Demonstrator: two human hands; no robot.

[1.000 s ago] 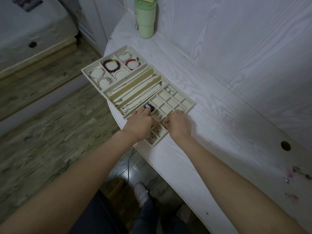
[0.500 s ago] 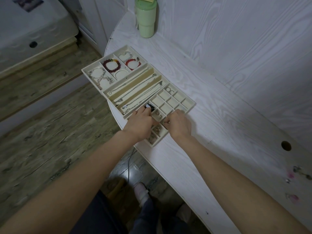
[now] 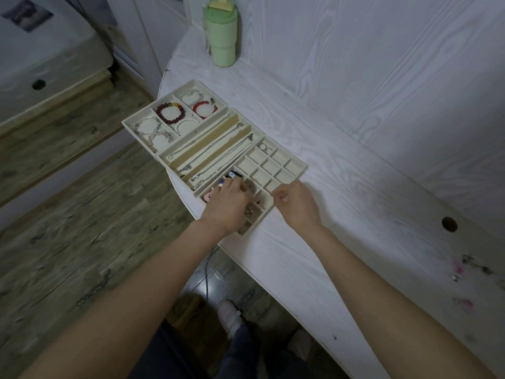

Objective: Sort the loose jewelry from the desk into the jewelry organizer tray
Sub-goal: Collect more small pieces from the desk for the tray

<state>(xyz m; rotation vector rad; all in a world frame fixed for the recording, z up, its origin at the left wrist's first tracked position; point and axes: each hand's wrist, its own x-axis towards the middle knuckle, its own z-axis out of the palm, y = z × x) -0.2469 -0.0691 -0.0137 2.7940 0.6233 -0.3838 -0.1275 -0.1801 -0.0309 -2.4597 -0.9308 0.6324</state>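
Left hand (image 3: pixel 229 206), fingers curled (contents unclear), reaches into the beige sectioned jewelry organizer tray (image 3: pixel 296 170); right hand (image 3: pixel 296 205) pinches closed at its rim. Four bead bracelets (image 3: pixel 170 113) visible.

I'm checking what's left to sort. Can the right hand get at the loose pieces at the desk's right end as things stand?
Probably yes. The right hand sits at the tray edge, and only bare desk lies between it and the loose pieces. Whether its curled fingers already hold something small is unclear.
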